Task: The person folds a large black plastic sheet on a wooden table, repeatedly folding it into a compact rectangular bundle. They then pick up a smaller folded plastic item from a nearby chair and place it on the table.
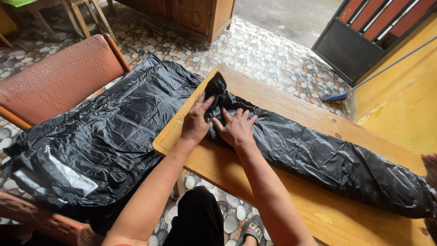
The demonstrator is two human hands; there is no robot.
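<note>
Head view: a long black plastic bundle (pixel 318 159) lies along the wooden counter (pixel 282 196), its knotted end near the counter's left edge. Left hand (pixel 195 122) pinches that knot; right hand (pixel 236 127) rests flat, fingers spread, on the bundle just beside it. Bare wood shows on the near side of the bundle. Left of the counter, black plastic sheeting (pixel 104 132) drapes over an orange chair (pixel 59 77). Beyond the counter lies a pebble floor (pixel 255 50) and a blue broom (pixel 364 82).

Bundle's (pixel 318 157) contents hidden by black plastic, its far end cut off at right edge; chair (pixel 54 77) cropped upper left.
</note>
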